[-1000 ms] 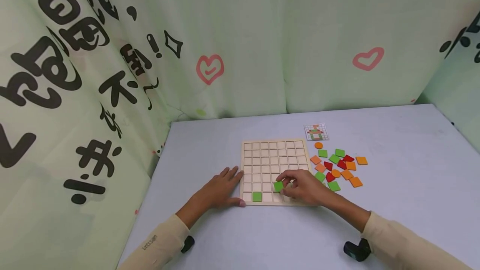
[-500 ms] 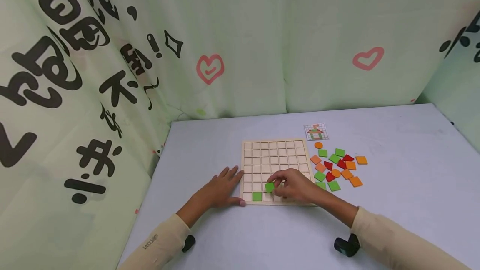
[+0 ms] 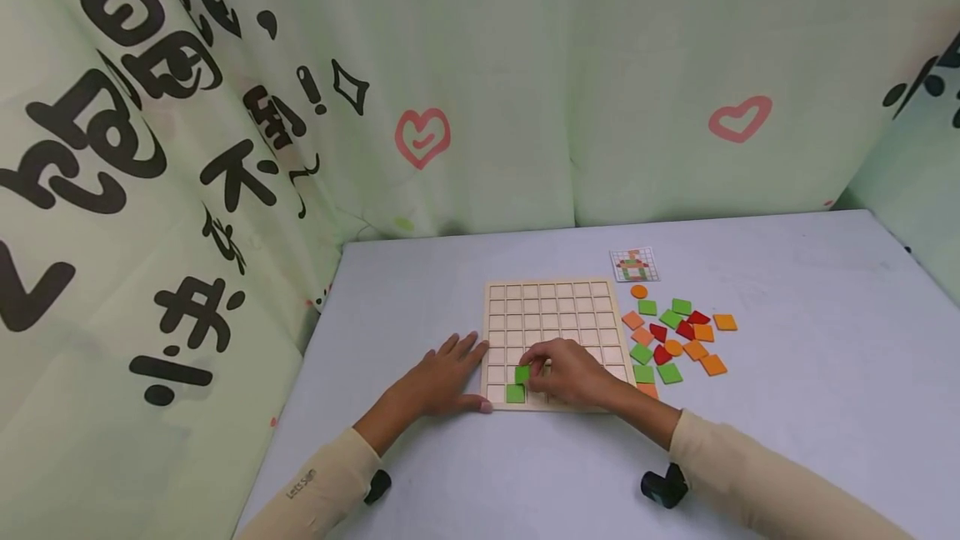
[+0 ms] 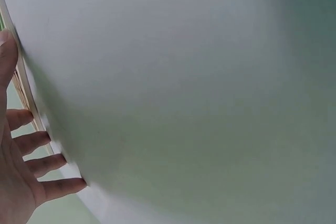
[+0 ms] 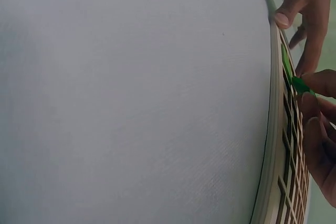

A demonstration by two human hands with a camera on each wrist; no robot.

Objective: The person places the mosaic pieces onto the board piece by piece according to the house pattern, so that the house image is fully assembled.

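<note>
A wooden grid board (image 3: 551,280) lies on the table, with one green square tile (image 3: 515,393) set in its front row. My right hand (image 3: 567,373) pinches a second green square tile (image 3: 522,374) between thumb and fingers, just behind the first one. In the right wrist view that held tile (image 5: 300,84) is tilted, its lower edge close over the grid. My left hand (image 3: 442,379) rests at the board's left edge, fingers spread and thumb at the front left corner. The left wrist view shows its fingertips (image 4: 62,159) along the wooden rim.
Right of the board lie loose tiles: several green squares (image 3: 670,373), orange squares (image 3: 713,365), red pieces (image 3: 662,355) and orange circles (image 3: 639,292). Behind them is a small pattern card (image 3: 634,264). A printed curtain (image 3: 487,90) hangs behind the white table (image 3: 420,290).
My right hand has moved left across the board with the green tile, from the middle columns to beside the tile in the front row. The left hand has stayed in place.
</note>
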